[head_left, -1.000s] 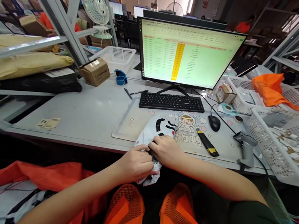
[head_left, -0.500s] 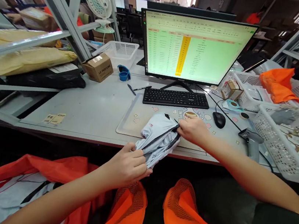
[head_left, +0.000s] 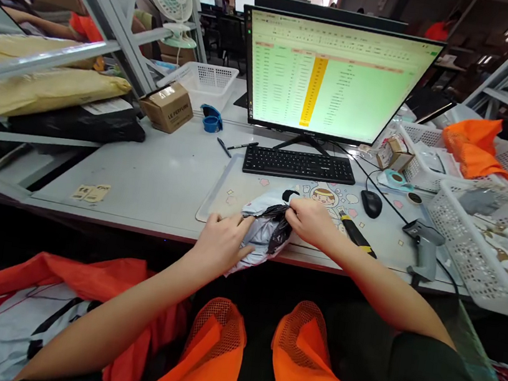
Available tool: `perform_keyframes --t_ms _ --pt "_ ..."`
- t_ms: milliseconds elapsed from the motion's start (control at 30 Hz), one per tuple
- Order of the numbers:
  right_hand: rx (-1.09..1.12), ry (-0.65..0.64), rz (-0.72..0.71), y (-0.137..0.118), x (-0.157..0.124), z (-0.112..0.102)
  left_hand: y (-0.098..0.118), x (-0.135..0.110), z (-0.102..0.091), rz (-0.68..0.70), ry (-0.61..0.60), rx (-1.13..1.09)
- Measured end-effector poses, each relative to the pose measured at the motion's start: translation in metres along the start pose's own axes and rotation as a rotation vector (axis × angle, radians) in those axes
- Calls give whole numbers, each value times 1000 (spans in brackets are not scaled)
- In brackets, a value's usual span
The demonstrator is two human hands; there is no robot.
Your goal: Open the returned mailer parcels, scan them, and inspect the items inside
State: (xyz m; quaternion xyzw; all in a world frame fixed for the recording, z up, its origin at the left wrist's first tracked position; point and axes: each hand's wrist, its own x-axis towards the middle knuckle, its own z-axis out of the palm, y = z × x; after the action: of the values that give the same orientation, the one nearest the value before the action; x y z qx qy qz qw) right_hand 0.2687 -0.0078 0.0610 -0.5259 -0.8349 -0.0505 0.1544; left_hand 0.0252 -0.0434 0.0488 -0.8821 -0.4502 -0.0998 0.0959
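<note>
I'm holding a crumpled white plastic bag with black print and a dark lining (head_left: 261, 234) at the front edge of the grey worktop (head_left: 156, 177), partly over the pale cartoon-print mat (head_left: 222, 195). My left hand (head_left: 223, 240) is gripping its left side, my right hand (head_left: 309, 220) is pinching the dark edge opposite. I'm guessing I'm partway: the bag is looking parted, dark lining showing, but I'm not seeing any contents out, so the inside is probably what's left. The black-and-yellow utility knife (head_left: 355, 231) is lying beside my right forearm.
</note>
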Motion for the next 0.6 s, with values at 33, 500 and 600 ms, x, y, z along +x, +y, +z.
perform_keyframes --t_ms 33,500,600 --pt "4 -10 2 1 0 7 -2 3 10 -40 -27 23" --pt "207 320 -89 -4 -53 50 -15 12 71 -240 88 -48" --pt "79 374 280 53 -89 44 -28 8 75 -296 -40 -150"
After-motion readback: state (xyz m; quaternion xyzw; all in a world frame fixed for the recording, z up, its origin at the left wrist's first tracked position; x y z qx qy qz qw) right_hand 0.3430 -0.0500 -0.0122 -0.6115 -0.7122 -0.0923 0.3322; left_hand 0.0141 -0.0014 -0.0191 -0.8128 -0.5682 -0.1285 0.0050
